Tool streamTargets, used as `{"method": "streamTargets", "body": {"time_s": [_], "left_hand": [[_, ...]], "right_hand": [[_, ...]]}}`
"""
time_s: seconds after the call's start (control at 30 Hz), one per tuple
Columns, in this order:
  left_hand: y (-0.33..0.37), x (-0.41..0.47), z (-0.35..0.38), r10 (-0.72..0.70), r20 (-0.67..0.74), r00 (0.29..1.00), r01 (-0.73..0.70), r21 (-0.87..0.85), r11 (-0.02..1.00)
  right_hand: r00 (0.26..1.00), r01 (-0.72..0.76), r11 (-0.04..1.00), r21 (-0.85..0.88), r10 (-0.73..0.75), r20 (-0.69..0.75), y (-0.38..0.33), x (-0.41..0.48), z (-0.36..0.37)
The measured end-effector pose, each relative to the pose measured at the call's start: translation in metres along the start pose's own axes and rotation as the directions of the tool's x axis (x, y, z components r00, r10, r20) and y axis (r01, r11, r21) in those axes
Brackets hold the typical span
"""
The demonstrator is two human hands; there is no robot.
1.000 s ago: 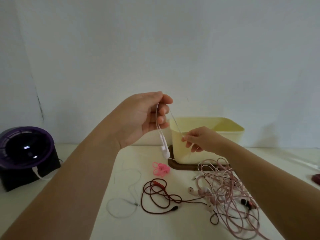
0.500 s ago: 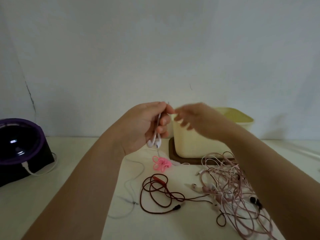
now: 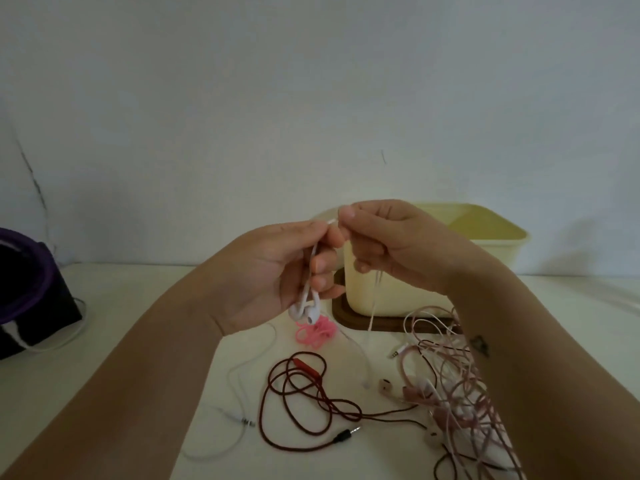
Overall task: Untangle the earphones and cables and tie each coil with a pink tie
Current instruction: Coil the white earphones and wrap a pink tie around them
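Note:
My left hand [image 3: 284, 271] grips the white earphones [image 3: 306, 311] above the table, both earbuds hanging below its fingers. My right hand [image 3: 391, 244] pinches the same white cable just right of the left fingertips; the cable drops from it down to the table. A bunch of pink ties [image 3: 316, 332] lies on the table under the earbuds. A dark red cable [image 3: 304, 396] lies in loose loops in front. A tangle of pink and white earphones [image 3: 453, 386] sits at the right, partly behind my right forearm.
A cream-yellow bin [image 3: 398, 289] on a dark wooden base [image 3: 363, 322] stands behind my hands against the wall. A black and purple device [image 3: 24, 289] with a white cord sits at the far left. The table [image 3: 138, 299] is white.
My right hand rose from the bin's front to meet the left fingertips and now pinches the cable there. The second earbud now hangs with the first in my left hand.

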State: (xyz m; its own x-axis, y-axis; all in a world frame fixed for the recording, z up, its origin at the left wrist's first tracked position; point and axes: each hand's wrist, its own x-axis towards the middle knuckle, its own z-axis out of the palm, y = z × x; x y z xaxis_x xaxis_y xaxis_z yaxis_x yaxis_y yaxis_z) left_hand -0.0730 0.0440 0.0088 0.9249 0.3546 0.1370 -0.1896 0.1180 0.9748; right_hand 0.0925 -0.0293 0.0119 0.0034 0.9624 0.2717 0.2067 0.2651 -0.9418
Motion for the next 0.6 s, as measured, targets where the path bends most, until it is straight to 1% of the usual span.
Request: {"method": "streamTargets", "body": {"time_s": [0.13,0.23,0.27,0.37,0.47,0.53,0.6], "left_hand": [[-0.010,0.006,-0.003,-0.037,0.112,0.993,0.053,-0.138,0.989],[-0.011,0.008,0.002,-0.021,0.119,0.993,0.043,-0.178,0.983],[-0.010,0.008,0.004,-0.016,0.092,0.996,0.034,-0.196,0.980],[-0.010,0.006,0.011,-0.003,-0.055,0.998,-0.009,-0.231,0.973],[-0.013,0.010,0.008,0.040,-0.208,0.977,-0.105,-0.312,0.944],[-0.016,0.014,0.003,0.074,-0.310,0.948,-0.188,-0.356,0.915],[-0.019,0.017,-0.003,0.097,-0.389,0.916,-0.246,-0.355,0.902]], "right_hand": [[0.990,0.037,0.999,0.018,-0.035,-0.134,0.010,0.004,-0.004],[0.992,0.029,1.000,0.013,-0.027,-0.127,0.026,0.009,-0.003],[0.992,0.009,1.000,-0.010,-0.010,-0.125,0.032,0.009,-0.002],[0.990,-0.076,0.995,-0.068,0.067,-0.122,0.044,0.008,0.002],[0.984,-0.156,0.981,-0.115,0.144,-0.101,0.047,0.003,0.011],[0.983,-0.182,0.953,-0.244,0.172,-0.061,0.044,0.001,0.021],[0.976,-0.197,0.880,-0.433,0.217,-0.004,0.041,-0.002,0.033]]}}
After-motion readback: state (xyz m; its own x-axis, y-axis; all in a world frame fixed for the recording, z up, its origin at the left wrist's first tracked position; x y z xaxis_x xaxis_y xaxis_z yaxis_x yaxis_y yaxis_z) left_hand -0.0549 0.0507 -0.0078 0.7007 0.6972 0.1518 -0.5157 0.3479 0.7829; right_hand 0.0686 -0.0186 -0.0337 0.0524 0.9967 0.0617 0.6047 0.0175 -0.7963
